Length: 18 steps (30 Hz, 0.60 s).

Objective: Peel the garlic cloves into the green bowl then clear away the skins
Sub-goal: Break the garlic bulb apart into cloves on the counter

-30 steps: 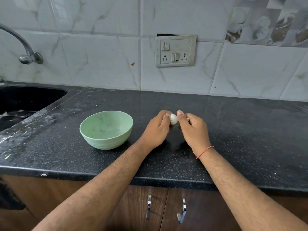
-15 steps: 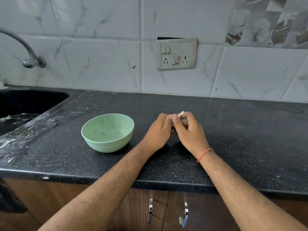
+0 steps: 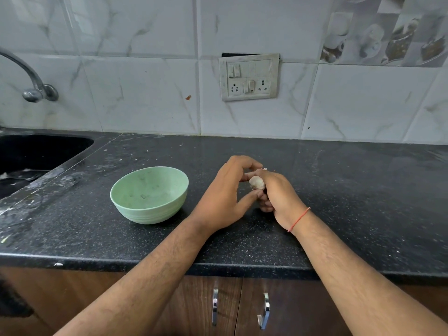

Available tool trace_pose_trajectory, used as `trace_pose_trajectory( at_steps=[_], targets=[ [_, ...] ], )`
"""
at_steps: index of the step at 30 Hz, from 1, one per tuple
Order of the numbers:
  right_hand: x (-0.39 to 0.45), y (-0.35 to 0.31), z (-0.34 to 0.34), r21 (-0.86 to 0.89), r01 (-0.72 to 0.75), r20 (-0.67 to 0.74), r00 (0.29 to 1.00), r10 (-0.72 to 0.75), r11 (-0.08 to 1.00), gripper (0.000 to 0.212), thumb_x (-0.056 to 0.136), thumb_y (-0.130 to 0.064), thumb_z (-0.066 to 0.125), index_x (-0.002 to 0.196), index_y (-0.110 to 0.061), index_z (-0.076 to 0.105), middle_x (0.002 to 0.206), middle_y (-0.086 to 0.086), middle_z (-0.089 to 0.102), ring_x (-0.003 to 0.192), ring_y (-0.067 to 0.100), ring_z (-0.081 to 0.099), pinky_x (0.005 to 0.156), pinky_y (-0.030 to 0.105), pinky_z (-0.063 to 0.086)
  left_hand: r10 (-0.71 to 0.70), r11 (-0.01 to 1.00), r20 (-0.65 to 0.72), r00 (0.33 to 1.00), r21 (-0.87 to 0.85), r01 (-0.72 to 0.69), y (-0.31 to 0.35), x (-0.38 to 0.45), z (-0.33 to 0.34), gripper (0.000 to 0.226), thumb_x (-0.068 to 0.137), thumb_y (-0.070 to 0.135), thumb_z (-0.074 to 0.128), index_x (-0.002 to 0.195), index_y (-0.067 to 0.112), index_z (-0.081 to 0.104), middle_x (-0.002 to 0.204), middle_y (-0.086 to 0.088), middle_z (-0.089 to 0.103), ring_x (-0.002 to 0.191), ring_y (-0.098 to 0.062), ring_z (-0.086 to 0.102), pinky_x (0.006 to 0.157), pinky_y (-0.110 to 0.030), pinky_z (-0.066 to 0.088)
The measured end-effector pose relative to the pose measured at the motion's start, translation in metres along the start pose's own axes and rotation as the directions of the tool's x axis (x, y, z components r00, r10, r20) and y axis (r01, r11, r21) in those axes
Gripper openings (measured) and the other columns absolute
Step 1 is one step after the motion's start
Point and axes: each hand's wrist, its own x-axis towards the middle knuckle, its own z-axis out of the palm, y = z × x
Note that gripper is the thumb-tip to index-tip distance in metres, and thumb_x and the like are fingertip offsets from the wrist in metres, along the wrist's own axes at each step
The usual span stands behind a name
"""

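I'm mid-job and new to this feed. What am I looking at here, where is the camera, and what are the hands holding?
There is no machine: a person works bare-handed, filmed by a camera on their head looking forward and down. A black counter holds a green bowl, which seems empty. The right hand, with a red thread at the wrist, grips the garlic. The left hand curls round it, thumb and fingertips at it, for peeling. A sink lies at far left.
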Motion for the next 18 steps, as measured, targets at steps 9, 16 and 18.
trace_pose_trajectory(
  at_steps=[9,16,18],
  targets=[
    [-0.003,-0.001,-0.007,0.085,-0.092,0.117,0.99,0.081,0.992,0.05,0.103,-0.038,0.052,0.058,-0.024,0.067,0.049,-0.006,0.035,0.046,0.01,0.022,0.054,0.028,0.011,0.04,0.999,0.009,0.999,0.016,-0.041,0.003,0.0,0.0,0.05,0.096,0.018,0.078,0.138,0.029,0.053,0.122,0.018,0.062,0.11,-0.013,0.061,0.092,-0.014,0.042],
    [0.001,0.0,-0.011,0.176,-0.183,0.226,0.964,0.142,0.967,0.052,0.103,-0.037,0.045,0.054,-0.024,0.055,0.046,-0.009,0.028,0.039,0.006,0.019,0.052,0.025,0.007,0.023,0.995,-0.033,0.999,-0.099,-0.026,0.001,0.001,0.005,0.058,0.094,0.013,0.079,0.14,0.033,0.048,0.116,0.012,0.062,0.1,-0.024,0.064,0.078,-0.042,0.054],
    [0.002,0.001,-0.012,0.182,-0.196,0.26,0.955,0.145,0.964,0.053,0.104,-0.036,0.043,0.054,-0.024,0.057,0.046,-0.009,0.027,0.038,0.006,0.019,0.051,0.023,0.007,0.006,0.993,-0.025,1.0,-0.12,-0.009,0.0,0.001,0.005,0.058,0.094,0.012,0.079,0.14,0.033,0.048,0.117,0.012,0.062,0.1,-0.023,0.064,0.079,-0.042,0.054]
  ],
)
